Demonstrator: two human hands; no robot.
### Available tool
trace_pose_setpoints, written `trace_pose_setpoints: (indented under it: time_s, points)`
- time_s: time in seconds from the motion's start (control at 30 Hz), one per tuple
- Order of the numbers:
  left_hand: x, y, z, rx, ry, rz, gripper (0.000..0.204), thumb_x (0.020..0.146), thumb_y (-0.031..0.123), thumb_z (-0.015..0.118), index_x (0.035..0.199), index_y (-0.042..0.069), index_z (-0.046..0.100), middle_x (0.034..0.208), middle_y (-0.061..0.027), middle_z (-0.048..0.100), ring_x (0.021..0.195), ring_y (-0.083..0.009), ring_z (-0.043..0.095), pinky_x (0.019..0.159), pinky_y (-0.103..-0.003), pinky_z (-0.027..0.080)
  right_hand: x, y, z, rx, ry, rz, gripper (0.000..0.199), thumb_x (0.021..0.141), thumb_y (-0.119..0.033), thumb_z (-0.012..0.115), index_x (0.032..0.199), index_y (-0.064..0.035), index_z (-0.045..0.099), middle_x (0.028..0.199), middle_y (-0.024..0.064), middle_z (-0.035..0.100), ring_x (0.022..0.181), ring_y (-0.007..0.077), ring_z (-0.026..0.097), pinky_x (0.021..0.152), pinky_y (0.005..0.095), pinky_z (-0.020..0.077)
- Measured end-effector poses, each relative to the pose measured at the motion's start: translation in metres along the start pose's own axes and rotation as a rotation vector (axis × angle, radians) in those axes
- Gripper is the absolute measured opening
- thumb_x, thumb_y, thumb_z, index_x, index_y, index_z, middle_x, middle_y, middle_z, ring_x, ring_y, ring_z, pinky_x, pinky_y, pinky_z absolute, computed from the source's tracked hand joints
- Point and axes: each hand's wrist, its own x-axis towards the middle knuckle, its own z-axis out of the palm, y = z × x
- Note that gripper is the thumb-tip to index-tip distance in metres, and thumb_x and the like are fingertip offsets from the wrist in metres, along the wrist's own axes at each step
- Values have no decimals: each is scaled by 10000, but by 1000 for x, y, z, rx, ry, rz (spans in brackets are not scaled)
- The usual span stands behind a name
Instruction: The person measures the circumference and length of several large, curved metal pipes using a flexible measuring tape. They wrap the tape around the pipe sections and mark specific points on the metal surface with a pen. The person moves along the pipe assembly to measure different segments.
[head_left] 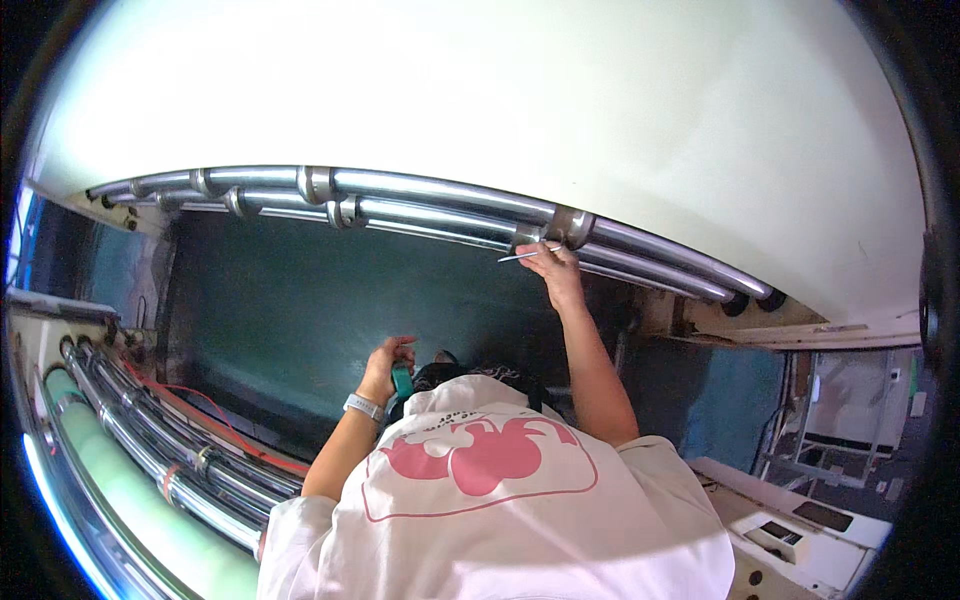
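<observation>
My right hand (552, 268) is raised to the pair of shiny steel shafts (440, 212) on the far side, fingers closed on a thin silver rod (520, 256). Its fingertips are right by a metal collar (528, 236) on the lower shaft, and I cannot tell whether they touch it. Lower and to the left, my left hand (386, 366) is curled with a small green object (402, 382) at its palm. The kind of that object is not clear, as the fingers and wrist hide part of it. More collars (316, 184) sit along both shafts.
A large white machine panel (480, 90) spans the far side above the shafts. At the lower left lie several steel rollers (150, 440), a pale green roller (150, 500) and a red cable (220, 410). A white ledge with a small box (780, 540) stands lower right.
</observation>
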Motion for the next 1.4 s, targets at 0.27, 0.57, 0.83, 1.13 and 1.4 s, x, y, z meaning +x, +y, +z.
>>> trace_pose_setpoints:
  time_s: [0.27,0.57,0.83,1.13,1.4]
  points:
    - [-1,22,80,354,-188,15,288,839,230,457,1002,16,560,666,-78,537,553,-156,496,501,-276,408,5,-32,8,-43,-47,127,271,895,-211,465,861,46,543,890,196,612,825,262,625,739,353,522]
    - [16,74,121,917,-381,53,476,866,344,477,1217,33,400,769,-69,545,600,-124,496,548,-238,410,-3,-14,-1,-361,137,6,280,903,-206,444,757,19,523,763,122,622,683,182,626,639,284,495]
    - [6,163,87,1136,-593,141,631,853,460,479,1317,72,295,839,-85,553,619,-116,491,575,-238,417,-2,27,23,-331,636,-346,244,902,-193,457,727,-25,482,665,8,490,624,98,437,562,226,377]
    - [-7,208,41,1144,-663,232,693,844,407,519,1366,97,183,992,-98,568,696,-123,527,612,-253,439,-30,26,207,-504,115,-111,204,802,-160,597,953,-23,583,881,94,613,809,169,575,733,301,466]
    - [-8,203,62,1372,-838,301,800,791,374,597,1376,81,135,1120,-163,543,961,-240,556,860,-325,412,-51,17,226,-223,-271,28,377,728,-29,635,1081,-24,502,984,48,563,910,128,521,787,280,450]
